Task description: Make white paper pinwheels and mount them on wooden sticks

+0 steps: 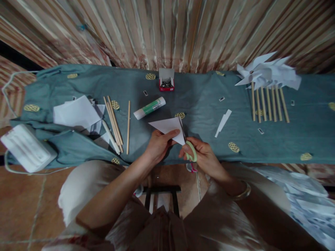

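Note:
Near the front edge of the cloth-covered table, my left hand (159, 144) pinches a folded white paper triangle (169, 126), thumb on top. My right hand (201, 151) grips a pair of scissors (192, 151) by their pale green handles. The dark blades lie along the right edge of the paper; whether they are fully closed I cannot tell. Just beyond the paper lies a white glue stick (149, 108) with a green label. To the right is a narrow white paper strip (223, 123).
A small red box (166, 83) of dark metal pieces stands open at the back. Wooden sticks (113, 122), a white pen (111, 136) and paper sheets (77, 113) lie left, beside a white power strip (27, 148). Several paper pinwheels (272, 73) on sticks lie at the far right.

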Demonstrator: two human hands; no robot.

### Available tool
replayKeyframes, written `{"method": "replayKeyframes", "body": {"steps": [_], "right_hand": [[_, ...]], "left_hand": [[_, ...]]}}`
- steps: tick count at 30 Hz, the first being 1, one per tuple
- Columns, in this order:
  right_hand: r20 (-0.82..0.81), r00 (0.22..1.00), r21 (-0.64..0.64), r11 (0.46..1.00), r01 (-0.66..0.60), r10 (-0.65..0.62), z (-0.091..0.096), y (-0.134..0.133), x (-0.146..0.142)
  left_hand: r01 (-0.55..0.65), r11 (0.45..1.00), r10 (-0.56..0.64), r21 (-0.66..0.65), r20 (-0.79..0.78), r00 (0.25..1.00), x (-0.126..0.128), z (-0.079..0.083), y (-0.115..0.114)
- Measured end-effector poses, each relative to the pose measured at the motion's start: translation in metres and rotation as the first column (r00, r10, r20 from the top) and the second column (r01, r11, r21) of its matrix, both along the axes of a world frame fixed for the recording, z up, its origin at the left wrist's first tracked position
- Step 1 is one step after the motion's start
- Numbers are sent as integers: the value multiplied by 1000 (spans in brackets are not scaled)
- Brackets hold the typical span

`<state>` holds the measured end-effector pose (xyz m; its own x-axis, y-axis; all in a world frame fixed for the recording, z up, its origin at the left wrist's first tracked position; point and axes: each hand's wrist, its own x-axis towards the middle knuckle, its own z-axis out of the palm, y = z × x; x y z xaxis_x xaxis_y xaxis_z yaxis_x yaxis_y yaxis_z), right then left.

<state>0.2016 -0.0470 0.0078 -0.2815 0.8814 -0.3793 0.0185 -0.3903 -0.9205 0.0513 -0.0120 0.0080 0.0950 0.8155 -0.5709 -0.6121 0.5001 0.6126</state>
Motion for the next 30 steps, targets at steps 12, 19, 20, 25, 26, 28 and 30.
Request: {"method": "replayKeyframes", "body": {"steps": [12,19,20,25,26,28,30], "right_hand": [[4,997,-29,997,72,-71,0,4,0],[-134,991,-227,973,-35,4,12,-3,0],[-165,986,-279,959,-50,3,14,-6,-1],[-196,973,-428,903,29,-124,20,-18,9],[-185,970,-435,898,64,-159,19,-19,13],[-153,966,-442,889,122,-209,18,-21,23],[-117,959,-425,886,186,-257,16,-22,34]], "left_hand": [[25,999,-24,44,-27,999,-1,-3,-1],[-105,983,115,148,-61,991,-19,1,15],[-124,980,136,159,-68,988,-21,2,17],[-129,981,143,147,-91,985,-24,2,19],[-125,982,138,145,-87,987,-24,2,18],[-119,983,130,138,-74,989,-23,2,16],[-112,985,122,133,-68,990,-23,2,14]]}}
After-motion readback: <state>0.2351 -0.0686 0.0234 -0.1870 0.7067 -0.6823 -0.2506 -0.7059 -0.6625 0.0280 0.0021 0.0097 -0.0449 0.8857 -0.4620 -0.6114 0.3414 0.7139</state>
